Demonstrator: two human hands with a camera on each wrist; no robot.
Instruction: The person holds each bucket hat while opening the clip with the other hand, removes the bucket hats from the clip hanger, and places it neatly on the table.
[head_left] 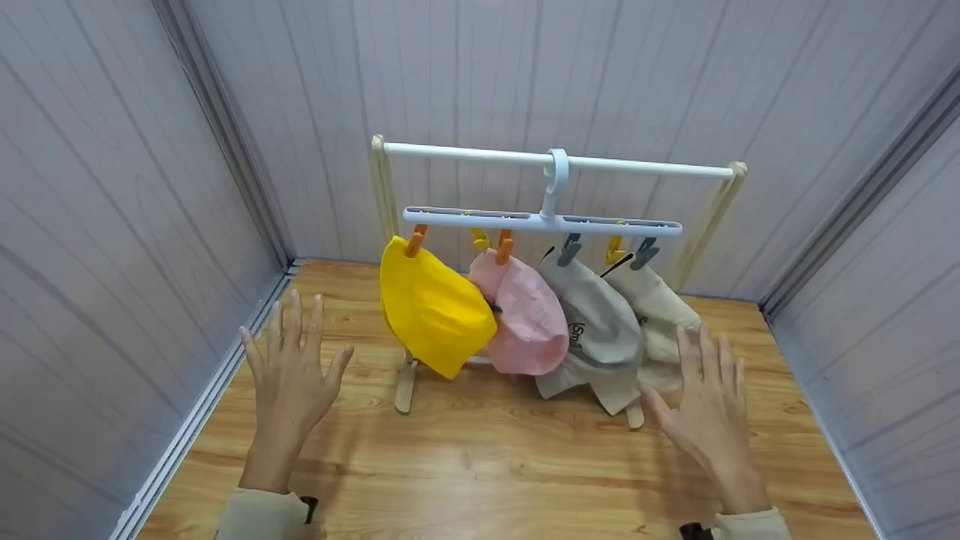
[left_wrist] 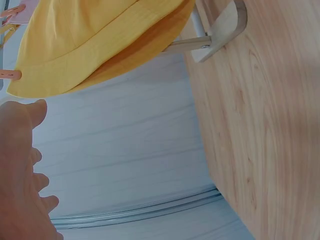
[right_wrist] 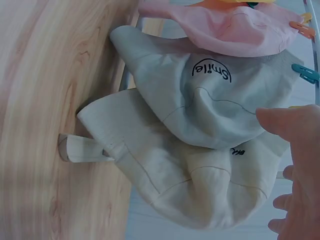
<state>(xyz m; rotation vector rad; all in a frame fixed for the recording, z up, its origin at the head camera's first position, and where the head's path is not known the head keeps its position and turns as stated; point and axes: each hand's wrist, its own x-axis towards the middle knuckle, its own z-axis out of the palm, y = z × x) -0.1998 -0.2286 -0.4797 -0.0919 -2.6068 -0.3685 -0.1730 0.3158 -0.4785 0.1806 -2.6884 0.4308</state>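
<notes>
Four is avoided here: several bucket hats hang by clips from a white hanger. Leftmost is a yellow hat, then a pink hat, a grey hat with "Smile" lettering, and a cream hat at the right. My left hand, fingers spread, is held left of the yellow hat and holds nothing. My right hand is also spread, in front of the cream hat's right side; in the right wrist view its thumb appears near the grey hat, contact unclear.
The hanger hooks over the white rod of a small rack with wooden side posts and feet. Orange, yellow and dark grey clips hang from the hanger. Panelled walls enclose the wooden floor.
</notes>
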